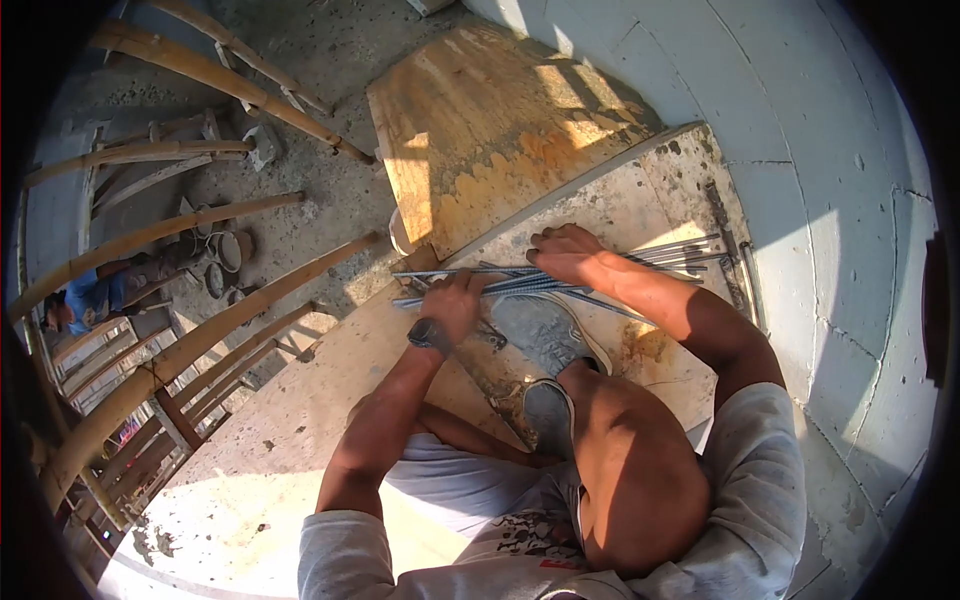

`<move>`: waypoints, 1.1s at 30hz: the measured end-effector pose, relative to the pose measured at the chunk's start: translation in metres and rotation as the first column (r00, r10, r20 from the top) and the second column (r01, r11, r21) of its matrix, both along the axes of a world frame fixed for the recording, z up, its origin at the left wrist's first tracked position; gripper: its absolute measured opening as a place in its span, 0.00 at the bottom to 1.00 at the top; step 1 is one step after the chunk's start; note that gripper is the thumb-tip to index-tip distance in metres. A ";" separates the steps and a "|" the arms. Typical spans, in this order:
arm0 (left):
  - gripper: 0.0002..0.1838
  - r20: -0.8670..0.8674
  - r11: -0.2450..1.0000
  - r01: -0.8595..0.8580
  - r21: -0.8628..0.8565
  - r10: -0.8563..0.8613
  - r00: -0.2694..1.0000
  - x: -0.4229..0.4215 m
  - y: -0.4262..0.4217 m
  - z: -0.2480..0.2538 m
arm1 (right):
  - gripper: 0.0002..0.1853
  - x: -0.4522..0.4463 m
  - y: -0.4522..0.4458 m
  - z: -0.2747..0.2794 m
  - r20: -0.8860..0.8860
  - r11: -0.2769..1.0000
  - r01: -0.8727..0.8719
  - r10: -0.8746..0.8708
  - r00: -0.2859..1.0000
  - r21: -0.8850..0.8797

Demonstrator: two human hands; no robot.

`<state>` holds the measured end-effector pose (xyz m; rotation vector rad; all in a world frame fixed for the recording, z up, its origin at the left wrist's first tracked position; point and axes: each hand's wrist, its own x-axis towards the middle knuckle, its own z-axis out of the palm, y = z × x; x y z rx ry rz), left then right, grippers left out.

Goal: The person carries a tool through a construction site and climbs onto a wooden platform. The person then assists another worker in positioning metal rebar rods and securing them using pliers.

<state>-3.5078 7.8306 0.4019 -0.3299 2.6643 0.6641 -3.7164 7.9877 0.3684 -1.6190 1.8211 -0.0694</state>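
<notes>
A loose bundle of thin ribbed steel bars (pixel 513 283) lies across a board in front of me, just beyond my grey shoe (pixel 535 328). My left hand (pixel 452 303), with a dark wristwatch (pixel 429 337) on its wrist, is closed around the bars near their left end. Farther along, my right hand (pixel 567 252) has its fingers curled at the upper side of the bundle. Its palm covers part of the bars, so the exact grip there is partly hidden. The right ends of the bars fan out beyond my forearm.
A stained plywood sheet (pixel 490 130) lies beyond the board (pixel 640 195). A grey block wall (pixel 840 260) rises on the right. Bamboo poles (pixel 220 300) stand at the left, over a lower floor with buckets (pixel 232 250) and another person in blue (pixel 95 298).
</notes>
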 end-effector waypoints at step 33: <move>0.16 -0.338 0.987 0.015 -0.162 -0.070 0.939 -0.007 -0.003 -0.050 | 0.21 0.029 -0.118 0.027 0.340 0.858 0.507 -0.455 0.823 -0.078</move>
